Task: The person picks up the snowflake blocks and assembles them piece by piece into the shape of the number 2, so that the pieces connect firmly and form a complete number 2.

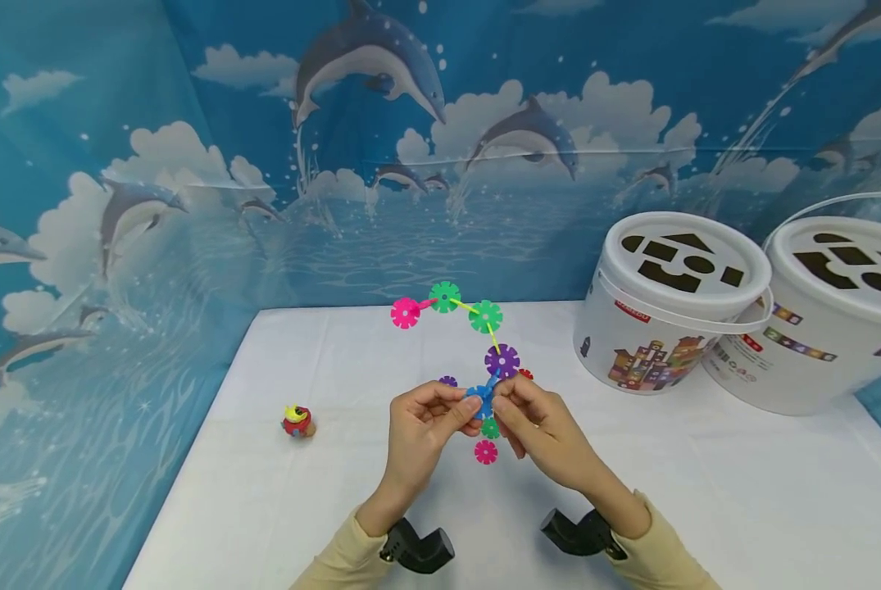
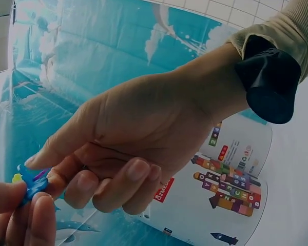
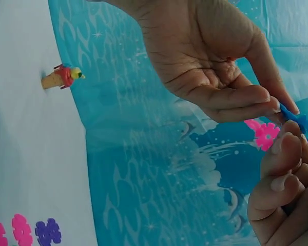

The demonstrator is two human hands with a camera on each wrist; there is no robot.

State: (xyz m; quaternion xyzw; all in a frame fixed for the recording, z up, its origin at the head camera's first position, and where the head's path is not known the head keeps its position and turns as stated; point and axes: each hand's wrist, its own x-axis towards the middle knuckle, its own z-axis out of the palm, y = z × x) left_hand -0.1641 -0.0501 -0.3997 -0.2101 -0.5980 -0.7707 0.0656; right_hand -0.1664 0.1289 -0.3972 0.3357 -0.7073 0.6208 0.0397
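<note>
In the head view, my left hand (image 1: 427, 428) pinches a blue notched disc (image 1: 479, 402) between thumb and fingers. My right hand (image 1: 551, 432) pinches blue plastic at the same spot, also visible as a blue piece (image 2: 37, 187) between the fingertips in the left wrist view. Rising from there is a chain: a purple disc (image 1: 502, 360), a green disc (image 1: 486, 317), another green disc (image 1: 444, 297) and a pink disc (image 1: 405, 313), with thin yellow pieces between some. How the blue parts join is hidden by the fingers.
Around the hands show a small green disc (image 1: 490, 428), a pink disc (image 1: 486, 451) and partly hidden purple and red ones. A red and yellow toy figure (image 1: 297, 422) stands left. Two white lidded buckets, one nearer (image 1: 595, 328), stand right. A dolphin-print cloth (image 1: 410, 221) hangs behind.
</note>
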